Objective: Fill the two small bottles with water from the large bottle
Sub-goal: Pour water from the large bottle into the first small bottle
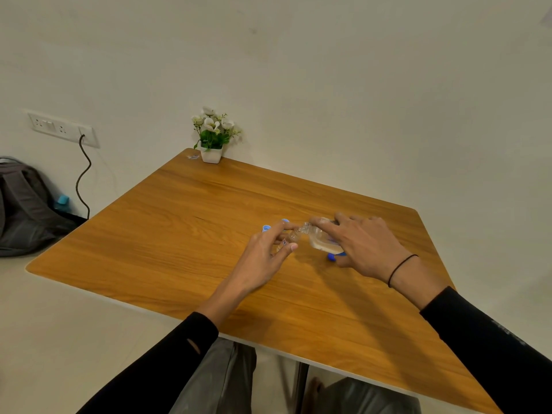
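Black sleeves (167, 366) come in from the bottom edge on both sides, above grey-trousered knees (221, 380) under the near rim of the wooden desk (185, 210). From the left sleeve the left hand (263, 252) reaches to the middle of the desk, its fingers (291, 248) and thumb pinched around a small clear bottle (291, 236) that leans with its open mouth up and to the right. The right hand (363, 245), a thin black band (401, 268) on its wrist, has its fingers curled over the large clear bottle (322, 242), which is tipped to the left so that its neck meets the small bottle's mouth; water lies in the lower part of its body. Whether water is running between them is too fine to tell. A dark blue cap (331, 257) lies on the desk just below the large bottle. Two light blue tops (266, 228) show just beyond the left hand, what they sit on hidden by the fingers. At the far corner stands a white pot of white flowers (212, 135). Left of the desk a grey backpack (27, 204) rests against the wall, beneath a socket panel (61, 128) with a dark cable (83, 174) plugged in.
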The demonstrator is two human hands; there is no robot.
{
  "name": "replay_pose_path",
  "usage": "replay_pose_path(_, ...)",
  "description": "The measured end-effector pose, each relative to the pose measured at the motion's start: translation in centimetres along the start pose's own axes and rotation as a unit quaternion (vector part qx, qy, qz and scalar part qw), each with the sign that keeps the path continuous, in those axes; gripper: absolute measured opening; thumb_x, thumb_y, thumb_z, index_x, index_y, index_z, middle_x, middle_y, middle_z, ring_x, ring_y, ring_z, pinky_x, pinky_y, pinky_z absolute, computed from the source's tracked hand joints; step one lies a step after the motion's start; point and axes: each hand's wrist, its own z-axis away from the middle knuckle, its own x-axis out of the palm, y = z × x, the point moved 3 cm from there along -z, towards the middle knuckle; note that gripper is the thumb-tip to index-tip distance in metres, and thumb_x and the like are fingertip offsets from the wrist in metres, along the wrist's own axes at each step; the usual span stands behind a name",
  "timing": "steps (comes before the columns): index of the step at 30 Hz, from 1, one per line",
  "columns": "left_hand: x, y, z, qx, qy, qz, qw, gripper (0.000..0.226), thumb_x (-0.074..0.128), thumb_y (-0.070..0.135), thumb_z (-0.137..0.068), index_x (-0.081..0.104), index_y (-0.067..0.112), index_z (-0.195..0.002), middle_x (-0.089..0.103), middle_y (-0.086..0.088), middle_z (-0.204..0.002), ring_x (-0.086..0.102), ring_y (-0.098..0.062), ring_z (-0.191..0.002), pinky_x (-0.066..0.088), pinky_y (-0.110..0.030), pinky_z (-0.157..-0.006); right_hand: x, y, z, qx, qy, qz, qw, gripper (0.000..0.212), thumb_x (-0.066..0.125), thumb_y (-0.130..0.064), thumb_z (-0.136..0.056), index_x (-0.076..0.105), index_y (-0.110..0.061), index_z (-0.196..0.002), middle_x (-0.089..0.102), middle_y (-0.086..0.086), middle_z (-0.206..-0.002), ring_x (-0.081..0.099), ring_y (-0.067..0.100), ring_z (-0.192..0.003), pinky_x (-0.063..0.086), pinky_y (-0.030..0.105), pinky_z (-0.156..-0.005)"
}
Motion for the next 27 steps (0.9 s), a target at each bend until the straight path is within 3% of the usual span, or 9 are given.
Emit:
replay_pose_path(7, 0.1, -0.1, 0.0, 0.002, -0.003, 0.000, 1.000, 0.040, 0.071, 0.027, -0.105, 0.060, 0.048, -0.137, 0.078, 0.019, -0.119, 0.070, 0.003, -0.118, 0.065, -0.024, -0.081, 0.2, 0.0, 0.3, 0.005, 0.003, -0.002, 1.000, 0.096, 0.071, -0.055, -0.091, 0.001, -0.049, -0.156, 0.054, -0.001, -0.126, 0.051, 0.015, -0.087, 0.036, 0.030, -0.062)
replay_pose_path(11, 0.2, -0.3, 0.0, -0.003, -0.009, -0.009, 1.000, 0.039, 0.071, 0.030, -0.105, 0.059, 0.048, -0.138, 0.077, 0.019, -0.121, 0.069, 0.005, -0.119, 0.065, -0.026, -0.085, 0.6, -0.1, 0.4, 0.007, 0.003, 0.000, 1.000, 0.098, 0.074, -0.056, -0.088, 0.001, -0.049, -0.154, 0.056, 0.000, -0.123, 0.042, 0.014, -0.080, 0.032, 0.030, -0.059)
replay_pose_path(14, 0.2, -0.1, 0.1, 0.000, -0.004, 0.004, 1.000, 0.038, 0.071, 0.028, -0.105, 0.060, 0.047, -0.137, 0.077, 0.019, -0.120, 0.070, 0.005, -0.118, 0.062, -0.019, -0.088, 0.8, -0.1, 0.4, 0.008, 0.001, -0.001, 1.000, 0.098, 0.074, -0.056, -0.087, 0.002, -0.049, -0.154, 0.056, 0.000, -0.118, 0.044, 0.014, -0.076, 0.030, 0.029, -0.055)
replay_pose_path(21, 0.3, 0.3, 0.0, -0.005, 0.004, 0.034, 0.999, 0.039, 0.070, 0.035, -0.103, 0.061, 0.055, -0.135, 0.080, 0.018, -0.117, 0.074, -0.005, -0.116, 0.065, -0.043, -0.097, 1.2, -0.5, 1.0, 0.027, 0.013, -0.028, 0.999, 0.096, 0.072, -0.062, -0.087, 0.007, -0.047, -0.156, 0.056, -0.004, -0.112, 0.050, 0.014, -0.074, 0.030, 0.027, -0.050)
replay_pose_path(24, 0.3, 1.0, 0.0, -0.005, 0.014, 0.050, 0.999, 0.042, 0.070, 0.037, -0.102, 0.058, 0.064, -0.130, 0.079, 0.022, -0.114, 0.076, -0.008, -0.111, 0.067, -0.045, -0.093, 1.6, -0.9, 1.4, 0.039, 0.026, -0.051, 0.998, 0.094, 0.069, -0.063, -0.089, 0.007, -0.045, -0.157, 0.057, -0.004, -0.115, 0.060, 0.019, -0.079, 0.032, 0.029, -0.052)
replay_pose_path(27, 0.3, 1.2, -0.2, -0.005, 0.010, 0.056, 0.998, 0.038, 0.072, 0.031, -0.104, 0.063, 0.054, -0.132, 0.079, 0.021, -0.115, 0.077, -0.007, -0.109, 0.067, -0.037, -0.089, 1.9, -1.2, 1.8, 0.047, 0.041, -0.077, 0.995, 0.091, 0.066, -0.066, -0.090, 0.007, -0.043, -0.156, 0.058, -0.004, -0.120, 0.063, 0.021, -0.082, 0.037, 0.030, -0.054)
